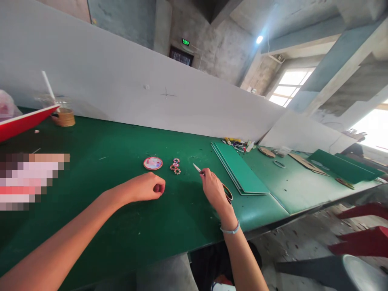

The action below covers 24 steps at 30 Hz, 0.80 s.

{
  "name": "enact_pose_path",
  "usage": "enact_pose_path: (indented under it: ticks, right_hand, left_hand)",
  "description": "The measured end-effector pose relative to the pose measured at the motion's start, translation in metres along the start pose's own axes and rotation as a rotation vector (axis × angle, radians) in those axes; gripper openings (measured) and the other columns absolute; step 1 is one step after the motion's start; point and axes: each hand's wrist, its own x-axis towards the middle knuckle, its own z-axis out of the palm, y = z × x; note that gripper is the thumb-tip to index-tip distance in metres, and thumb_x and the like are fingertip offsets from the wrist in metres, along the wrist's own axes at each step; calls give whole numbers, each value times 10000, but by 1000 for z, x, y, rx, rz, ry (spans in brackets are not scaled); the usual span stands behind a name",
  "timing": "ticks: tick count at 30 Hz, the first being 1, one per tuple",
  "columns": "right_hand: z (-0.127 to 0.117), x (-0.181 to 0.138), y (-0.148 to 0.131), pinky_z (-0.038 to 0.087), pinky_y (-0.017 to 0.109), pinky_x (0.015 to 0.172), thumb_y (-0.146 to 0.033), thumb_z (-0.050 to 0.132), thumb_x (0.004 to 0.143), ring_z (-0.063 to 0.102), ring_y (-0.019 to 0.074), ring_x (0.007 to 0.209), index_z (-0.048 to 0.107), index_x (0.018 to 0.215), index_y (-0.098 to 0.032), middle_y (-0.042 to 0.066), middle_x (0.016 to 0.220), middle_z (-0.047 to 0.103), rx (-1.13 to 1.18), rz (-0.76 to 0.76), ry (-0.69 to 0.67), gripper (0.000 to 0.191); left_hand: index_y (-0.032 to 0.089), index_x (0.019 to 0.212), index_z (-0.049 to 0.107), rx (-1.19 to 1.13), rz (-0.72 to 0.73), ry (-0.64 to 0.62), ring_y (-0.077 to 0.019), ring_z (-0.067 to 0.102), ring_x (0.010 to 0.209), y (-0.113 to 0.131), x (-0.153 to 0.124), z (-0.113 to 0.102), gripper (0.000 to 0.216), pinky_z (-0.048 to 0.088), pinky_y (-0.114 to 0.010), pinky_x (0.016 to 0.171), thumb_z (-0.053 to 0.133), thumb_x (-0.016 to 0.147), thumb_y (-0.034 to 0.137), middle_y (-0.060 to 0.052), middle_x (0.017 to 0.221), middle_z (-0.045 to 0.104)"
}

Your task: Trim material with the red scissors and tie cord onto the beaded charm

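Right hand [214, 189]: you are gripping a pair of scissors [197, 167], fingers clamped round the handles, closed blades pointing up-left toward the white partition [121, 81].

Left hand [148, 187]: you are resting it on the green table [121, 226], fingers curled together in a fist. Cannot tell if anything is inside.

A small cluster of coloured beads [175, 166] is lying just beyond and between both hands, untouched. A round disc [153, 163] is sitting just left of it.

A stack of green sheets [242, 171] is lying right of the scissors hand. A cup with a straw [62, 115] is standing far left.
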Motion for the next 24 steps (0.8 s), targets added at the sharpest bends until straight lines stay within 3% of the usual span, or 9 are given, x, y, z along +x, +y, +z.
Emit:
enact_pose_path:
  ticks: [6,10,13,18,24]
  right_hand:
    - [-29,17,-5,458,287,666,-351,345,992,564,154,663,550,1190,-174,33,790,622,683,-38,244,335]
    - [-32,22,-17,494,292,668,-394,379,973,597,142,661,539,1238,-197,19,792,638,1133,-25,328,367]
    - [-26,18,-19,504,302,721,-368,522,911,620,148,706,570,1205,-210,4,775,634,1161,-5,301,338]
    - [-24,13,-18,513,329,753,-412,602,851,618,155,642,645,887,-179,-45,564,512,1192,40,24,240]
    - [-42,33,-38,538,327,692,-533,635,800,439,88,441,577,667,-180,-93,454,372,1223,85,74,381]
  left_hand:
    - [215,766,661,45,68,27,-138,606,691,0,3,0,129,400,-249,611,538,732,197,-11,822,675]
    - [218,776,663,59,71,22,-135,607,677,-1,3,0,138,395,-247,598,535,733,190,-7,800,674]
    - [219,778,662,68,71,19,-136,608,677,-2,3,0,138,392,-247,594,535,733,189,-5,799,676]
    - [224,772,660,84,73,16,-138,605,658,-2,3,3,132,376,-250,575,540,729,189,1,767,679]
    - [224,756,640,91,77,19,-133,595,660,-3,2,5,106,372,-247,572,540,736,193,8,768,672]
